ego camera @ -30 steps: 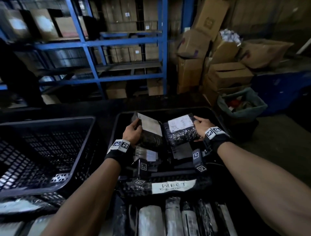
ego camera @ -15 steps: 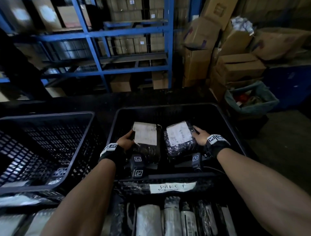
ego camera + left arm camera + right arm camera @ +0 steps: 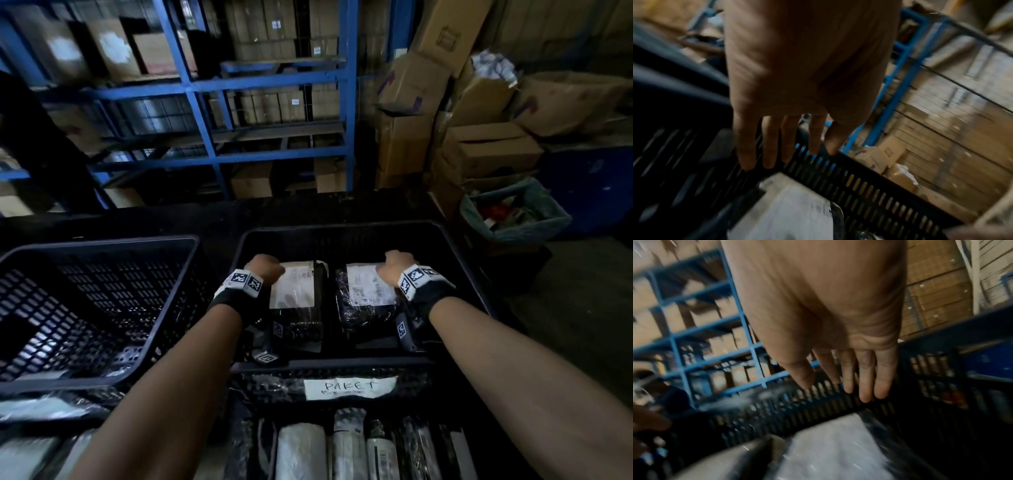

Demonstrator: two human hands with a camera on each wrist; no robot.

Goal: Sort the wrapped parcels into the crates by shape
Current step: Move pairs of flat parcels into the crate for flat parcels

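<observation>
Inside right crate (image 3: 455, 246) | two parcels (image 3: 296, 301) side by side | both hands (image 3: 265, 269) released, fingers straight

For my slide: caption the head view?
Two bare hands, left and right, over two black-wrapped labelled parcels in black plastic crate.

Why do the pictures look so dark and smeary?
Head view: dim light, the crate nearly black, shelf posts bent by the wide lens. Left wrist view: left hand and parcel label smeared by blur. Right wrist view: right hand clearer, parcel and shelves streaky.
</observation>
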